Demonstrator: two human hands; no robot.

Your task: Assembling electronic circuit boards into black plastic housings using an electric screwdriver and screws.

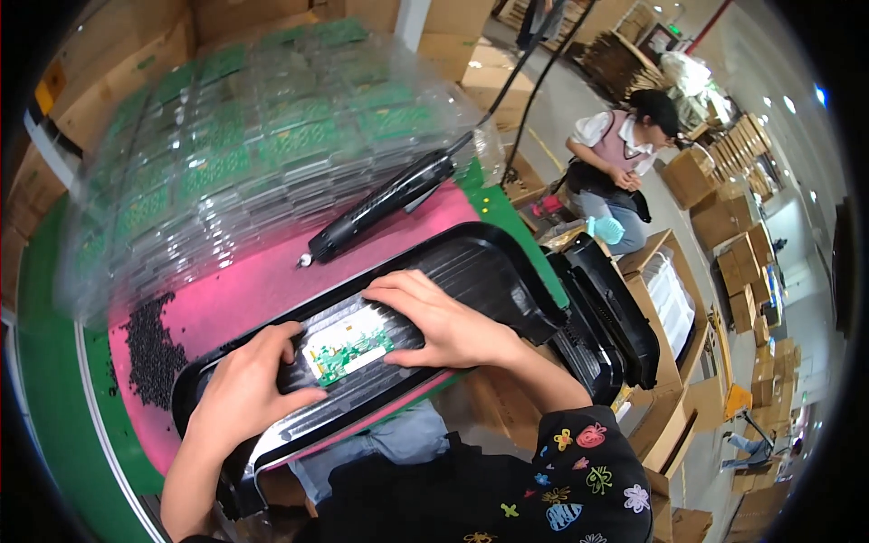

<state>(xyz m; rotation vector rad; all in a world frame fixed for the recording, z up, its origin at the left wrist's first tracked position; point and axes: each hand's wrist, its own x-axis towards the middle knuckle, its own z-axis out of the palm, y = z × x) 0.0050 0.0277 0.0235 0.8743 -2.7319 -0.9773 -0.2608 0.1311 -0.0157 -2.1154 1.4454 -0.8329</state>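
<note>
In the head camera's view, a thin rectangular green-and-white circuit board (351,351) lies inside a long black ribbed plastic housing (466,262) on a pink work mat (272,294). The left hand (244,385) frames the board's left end, thumb and fingers apart; the right hand (444,324) spans its right end, fingertips by the upper corner and thumb by the lower. Whether either presses on the edges cannot be told.

The board looks light, stiff and fragile, its small components likely to suffer under pressure; its bare edges seem the safest hold. The smooth housing looks rigid and may slide, its rim offering better purchase.

Beyond lie a black cylindrical power screwdriver (380,206), a stack of clear plastic trays (226,246) and a spread of tiny black pieces (152,348). A co-worker in a pink vest (617,136) sits at upper right.
</note>
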